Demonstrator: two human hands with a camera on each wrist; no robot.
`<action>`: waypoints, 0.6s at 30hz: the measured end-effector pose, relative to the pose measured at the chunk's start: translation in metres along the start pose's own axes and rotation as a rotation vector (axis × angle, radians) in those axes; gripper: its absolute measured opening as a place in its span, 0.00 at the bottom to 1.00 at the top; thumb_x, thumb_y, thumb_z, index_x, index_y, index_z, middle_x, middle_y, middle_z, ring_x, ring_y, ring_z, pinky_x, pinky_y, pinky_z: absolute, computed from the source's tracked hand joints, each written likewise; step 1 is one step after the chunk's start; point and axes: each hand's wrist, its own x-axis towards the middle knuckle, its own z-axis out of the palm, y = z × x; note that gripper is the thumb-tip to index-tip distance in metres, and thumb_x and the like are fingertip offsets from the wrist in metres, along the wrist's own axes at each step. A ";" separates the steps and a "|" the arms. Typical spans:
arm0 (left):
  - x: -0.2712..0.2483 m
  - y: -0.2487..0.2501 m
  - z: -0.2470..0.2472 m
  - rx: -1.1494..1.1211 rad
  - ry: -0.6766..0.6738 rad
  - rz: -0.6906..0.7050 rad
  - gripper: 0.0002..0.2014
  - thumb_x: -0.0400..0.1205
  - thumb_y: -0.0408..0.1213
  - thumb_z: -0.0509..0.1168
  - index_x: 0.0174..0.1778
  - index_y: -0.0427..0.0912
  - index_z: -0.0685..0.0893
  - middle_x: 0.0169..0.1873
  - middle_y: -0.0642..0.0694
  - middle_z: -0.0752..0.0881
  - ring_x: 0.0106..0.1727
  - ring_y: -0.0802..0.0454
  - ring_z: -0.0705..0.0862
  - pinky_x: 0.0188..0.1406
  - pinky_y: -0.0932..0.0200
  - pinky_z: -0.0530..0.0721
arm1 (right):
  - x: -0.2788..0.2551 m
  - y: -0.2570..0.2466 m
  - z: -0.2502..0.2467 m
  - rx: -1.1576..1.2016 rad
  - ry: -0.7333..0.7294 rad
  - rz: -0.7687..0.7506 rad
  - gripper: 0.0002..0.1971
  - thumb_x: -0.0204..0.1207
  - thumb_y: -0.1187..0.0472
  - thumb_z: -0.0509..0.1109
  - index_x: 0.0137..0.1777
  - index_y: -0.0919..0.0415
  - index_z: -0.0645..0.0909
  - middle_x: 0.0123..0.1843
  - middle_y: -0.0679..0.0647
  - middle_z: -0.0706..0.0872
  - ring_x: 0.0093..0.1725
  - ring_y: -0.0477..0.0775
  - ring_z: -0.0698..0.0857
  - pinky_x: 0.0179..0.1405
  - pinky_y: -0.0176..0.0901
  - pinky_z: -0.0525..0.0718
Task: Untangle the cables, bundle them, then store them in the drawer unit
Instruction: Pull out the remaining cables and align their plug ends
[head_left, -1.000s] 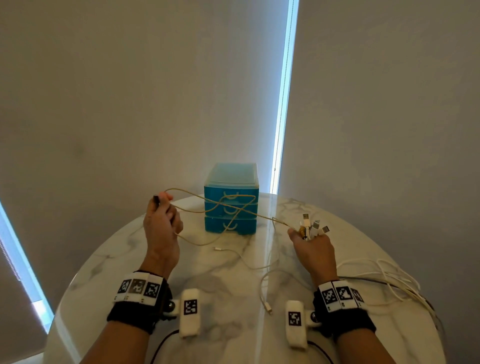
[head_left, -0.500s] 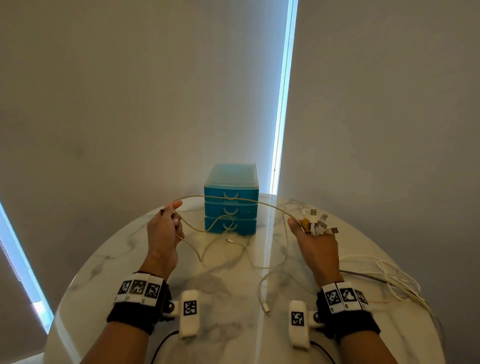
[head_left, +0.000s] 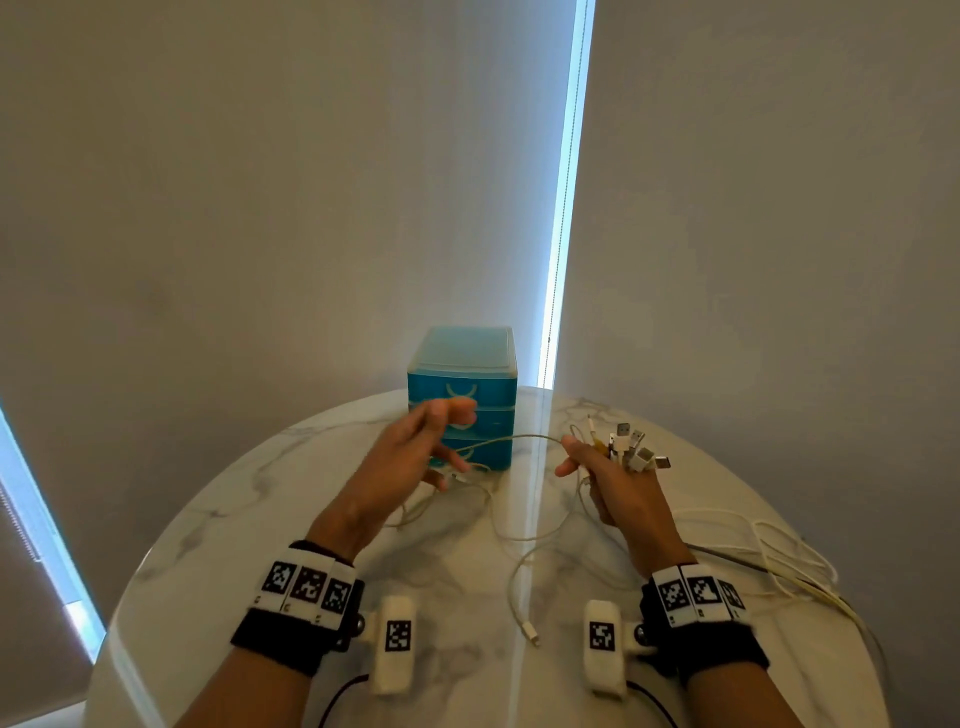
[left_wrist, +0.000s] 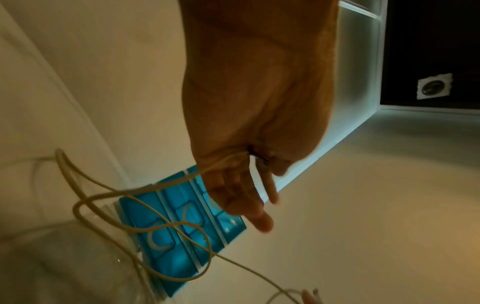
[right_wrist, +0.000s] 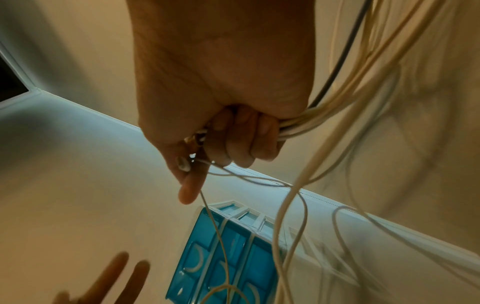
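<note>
Your right hand (head_left: 618, 483) is curled round a bunch of thin, smooth cream cables (right_wrist: 335, 98) and one dark one, their white and metal plug ends (head_left: 631, 447) fanning out above your fingers. Your left hand (head_left: 410, 457) has its fingers extended and loosely spread, with one tan cable (left_wrist: 130, 191) running across its palm and arching over to your right hand. Just beyond your left fingertips the translucent blue plastic drawer unit (head_left: 462, 364) stands on the glossy white veined marble table (head_left: 234, 519), its three drawers shut; no writing is legible.
</note>
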 end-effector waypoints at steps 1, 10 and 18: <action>0.000 0.002 0.008 0.033 -0.092 0.005 0.20 0.95 0.56 0.52 0.71 0.57 0.86 0.71 0.61 0.86 0.52 0.50 0.93 0.44 0.58 0.90 | 0.000 -0.002 0.000 0.019 -0.034 0.016 0.24 0.80 0.36 0.75 0.38 0.57 0.92 0.22 0.48 0.74 0.26 0.49 0.71 0.33 0.45 0.70; 0.008 -0.002 0.052 0.174 -0.447 -0.002 0.15 0.95 0.54 0.52 0.75 0.71 0.77 0.80 0.55 0.77 0.52 0.51 0.94 0.49 0.59 0.91 | -0.003 0.002 -0.007 0.178 -0.270 0.000 0.30 0.53 0.23 0.85 0.28 0.49 0.83 0.29 0.57 0.69 0.27 0.51 0.64 0.31 0.46 0.63; 0.014 -0.012 0.030 0.065 0.009 -0.059 0.23 0.96 0.52 0.52 0.61 0.45 0.90 0.59 0.48 0.91 0.37 0.55 0.85 0.37 0.63 0.85 | 0.005 0.003 -0.002 0.186 0.233 0.090 0.20 0.83 0.39 0.75 0.41 0.54 0.88 0.22 0.42 0.73 0.27 0.48 0.71 0.26 0.42 0.70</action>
